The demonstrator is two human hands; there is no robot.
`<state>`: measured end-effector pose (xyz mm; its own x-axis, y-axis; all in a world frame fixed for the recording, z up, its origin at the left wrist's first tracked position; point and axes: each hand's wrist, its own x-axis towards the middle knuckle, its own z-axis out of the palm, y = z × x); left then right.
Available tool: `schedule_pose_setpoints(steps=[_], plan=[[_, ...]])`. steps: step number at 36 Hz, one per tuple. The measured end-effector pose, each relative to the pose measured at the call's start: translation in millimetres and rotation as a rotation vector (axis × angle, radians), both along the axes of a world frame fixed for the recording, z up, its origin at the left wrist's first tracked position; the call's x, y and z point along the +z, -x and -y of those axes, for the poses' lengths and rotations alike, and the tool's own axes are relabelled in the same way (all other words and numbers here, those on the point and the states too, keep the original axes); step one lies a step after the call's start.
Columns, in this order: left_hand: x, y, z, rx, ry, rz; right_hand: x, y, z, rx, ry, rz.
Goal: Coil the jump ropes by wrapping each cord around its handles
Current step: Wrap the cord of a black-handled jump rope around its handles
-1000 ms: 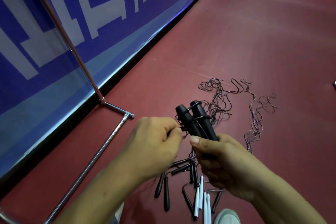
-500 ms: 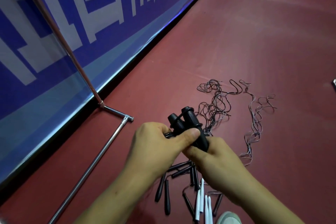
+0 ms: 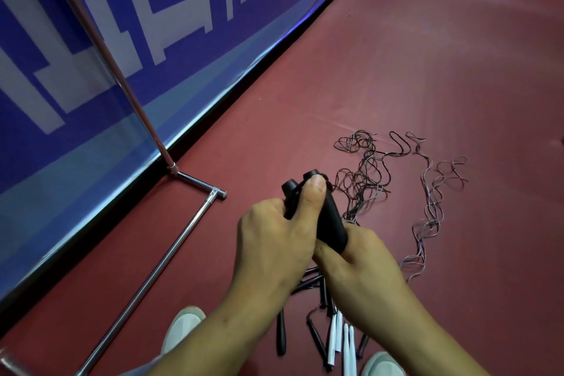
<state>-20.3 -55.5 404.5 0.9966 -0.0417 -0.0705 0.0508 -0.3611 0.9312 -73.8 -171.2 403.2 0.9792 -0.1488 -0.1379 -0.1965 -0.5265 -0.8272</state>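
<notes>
Two black jump-rope handles (image 3: 331, 217) are held side by side above the red floor, tops pointing away from me. My left hand (image 3: 274, 241) grips them from the left, its thumb pressed across the top of the nearer handle. My right hand (image 3: 363, 268) holds their lower ends from below. A thin dark cord leaves the handle tops and runs into a loose tangle of cords (image 3: 363, 180) on the floor just beyond. How much cord lies round the handles is hidden by my left hand.
More black handles (image 3: 280, 336) and white handles (image 3: 332, 342) lie on the floor under my wrists, between my two shoes (image 3: 183, 327). A pale cord (image 3: 427, 214) snakes off to the right. A chrome stand foot (image 3: 195, 223) and a blue banner (image 3: 122, 40) border the left.
My left hand has moved from beside the handles onto them, its thumb sliding up to their tops. The handles sit slightly lower and my right hand has slipped down to their lower ends.
</notes>
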Motion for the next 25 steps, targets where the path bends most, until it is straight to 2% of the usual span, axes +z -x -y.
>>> schedule_pose_setpoints(steps=[5, 9, 12, 16, 19, 25], plan=[[5, -3, -3, -0.034, 0.032, -0.04, 2, -2, 0, 0.0, -0.007, -0.007], [7, -13, -13, -0.117, 0.084, -0.198, 5, -1, 7, -0.019, -0.045, -0.061], [7, -20, -18, -0.192, 0.17, -0.361, 1, 0, 11, 0.0, 0.013, -0.096], [0, -20, -23, -0.25, 0.143, -0.473, -7, 1, 13, 0.017, 0.099, -0.117], [1, -21, -25, -0.282, 0.205, -0.576, -12, 1, 11, 0.013, 0.199, -0.113], [-1, -19, -25, -0.269, 0.275, -0.6, -7, 1, 4, -0.004, 0.349, -0.129]])
